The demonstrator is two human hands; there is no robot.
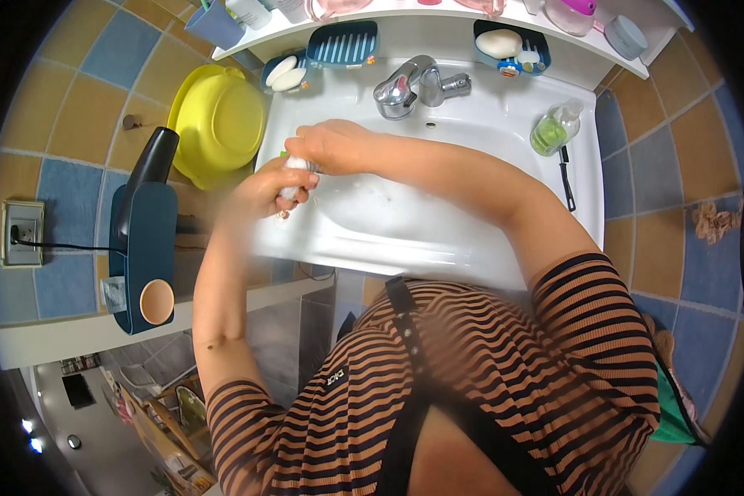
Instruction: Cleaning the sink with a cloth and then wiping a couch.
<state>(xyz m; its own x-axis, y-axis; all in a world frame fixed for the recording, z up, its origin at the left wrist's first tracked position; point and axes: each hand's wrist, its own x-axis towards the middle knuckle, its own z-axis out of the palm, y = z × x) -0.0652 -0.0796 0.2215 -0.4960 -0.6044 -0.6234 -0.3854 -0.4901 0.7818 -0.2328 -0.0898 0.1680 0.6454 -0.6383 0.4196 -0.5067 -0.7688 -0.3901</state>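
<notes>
Over the left side of the white washbasin [403,229], my left hand [276,186] is wrapped around a small white object [297,175]; its kind is not clear. My right hand [333,147] is curled against the upper end of that object, its fingertips mostly hidden. A bit of green shows between the two hands. Behind them, at the basin's back, stands a chrome faucet [398,93]. Something small and pale with reddish marks [283,216] shows just below my left hand.
Yellow plastic basins [223,127] lean at the left wall, beside a hair dryer [146,180] in a blue holder [155,229]. Soap dishes [342,44] hang under a white shelf [570,34]. At right are a green liquid bottle [555,130] and a black-handled tool [566,180].
</notes>
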